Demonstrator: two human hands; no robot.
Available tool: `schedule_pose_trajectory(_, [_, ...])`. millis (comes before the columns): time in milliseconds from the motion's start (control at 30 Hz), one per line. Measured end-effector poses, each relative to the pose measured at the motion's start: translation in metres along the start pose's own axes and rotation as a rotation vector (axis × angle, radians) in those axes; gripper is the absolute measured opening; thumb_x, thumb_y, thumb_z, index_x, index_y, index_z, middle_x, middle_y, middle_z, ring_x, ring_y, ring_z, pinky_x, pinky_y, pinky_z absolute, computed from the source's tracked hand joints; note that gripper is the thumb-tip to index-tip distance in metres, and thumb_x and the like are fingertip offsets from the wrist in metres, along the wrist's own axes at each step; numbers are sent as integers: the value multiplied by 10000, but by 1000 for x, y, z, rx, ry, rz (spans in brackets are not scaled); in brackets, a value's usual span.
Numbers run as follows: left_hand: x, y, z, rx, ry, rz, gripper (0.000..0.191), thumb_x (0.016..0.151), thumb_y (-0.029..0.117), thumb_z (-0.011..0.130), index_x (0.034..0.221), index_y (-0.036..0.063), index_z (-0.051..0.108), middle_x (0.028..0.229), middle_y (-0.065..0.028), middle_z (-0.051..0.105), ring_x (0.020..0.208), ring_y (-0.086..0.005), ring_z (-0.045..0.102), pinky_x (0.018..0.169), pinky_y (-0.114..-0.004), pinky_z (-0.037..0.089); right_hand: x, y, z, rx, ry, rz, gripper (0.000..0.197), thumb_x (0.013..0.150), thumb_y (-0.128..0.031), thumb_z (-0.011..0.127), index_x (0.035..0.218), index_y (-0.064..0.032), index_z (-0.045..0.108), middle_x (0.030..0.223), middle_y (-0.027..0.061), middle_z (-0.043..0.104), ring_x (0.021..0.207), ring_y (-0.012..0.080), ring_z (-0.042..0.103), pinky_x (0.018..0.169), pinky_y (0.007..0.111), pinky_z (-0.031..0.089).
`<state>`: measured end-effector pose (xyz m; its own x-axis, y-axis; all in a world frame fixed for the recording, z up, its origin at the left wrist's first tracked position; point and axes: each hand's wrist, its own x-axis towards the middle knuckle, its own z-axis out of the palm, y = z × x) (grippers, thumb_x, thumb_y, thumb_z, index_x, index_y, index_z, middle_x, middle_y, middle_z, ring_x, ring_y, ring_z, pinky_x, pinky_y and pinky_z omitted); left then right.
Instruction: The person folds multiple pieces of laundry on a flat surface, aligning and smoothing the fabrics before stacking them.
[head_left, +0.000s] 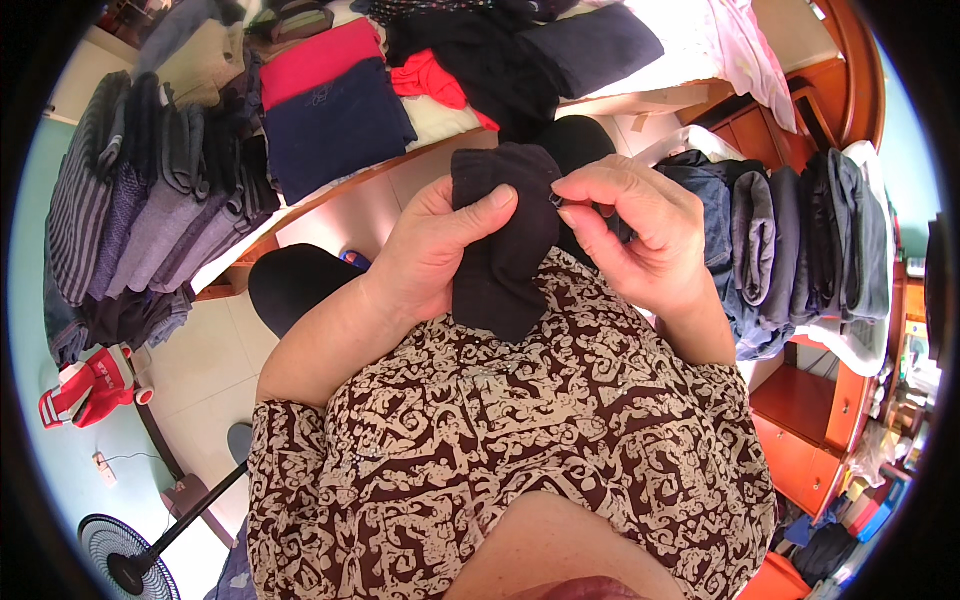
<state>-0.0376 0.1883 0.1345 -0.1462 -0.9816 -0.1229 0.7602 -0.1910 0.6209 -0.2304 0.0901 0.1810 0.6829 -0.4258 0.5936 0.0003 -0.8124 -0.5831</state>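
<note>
A small black piece of cloth, bunched or folded, is held up in front of my chest. My left hand grips its left side, with the thumb lying across the front and the fingers hidden behind. At the cloth's upper right edge, the thumb and index finger of my right hand pinch a tiny dark bit; whether it is thread or part of the cloth cannot be told. Beyond my hands, a folded navy garment lies by a folded red one on the bed, near a bright red cloth and black clothing.
Stacked folded clothes stand at the left end of the bed. Folded dark trousers fill a white basket at right, above a wooden cabinet. A standing fan is at lower left.
</note>
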Motion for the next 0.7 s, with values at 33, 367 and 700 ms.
schedule_pose_trajectory(33, [0,-1,0,15,13,3,286,1016,216,667,1242,41,647,1083,-16,683,917,-93,642,808,-275,538,1,0,1,-30,11,-26,212,806,125,716,994,31,689,861,106,702,694,182,651,620,269,499])
schedule_pose_trajectory(367, [-3,-4,5,248,57,133,244,1019,195,662,1189,21,670,1060,-11,692,922,-92,634,831,-267,525,5,-7,7,-231,35,-151,214,730,144,691,885,4,641,758,102,627,623,256,613,561,332,479])
schedule_pose_trajectory(700, [-12,-10,12,481,-97,298,240,1026,169,653,1187,-5,689,1051,-5,705,945,-82,629,856,-266,525,2,54,19,165,128,648,55,952,12,637,919,-30,648,787,-15,635,661,71,562,621,230,472])
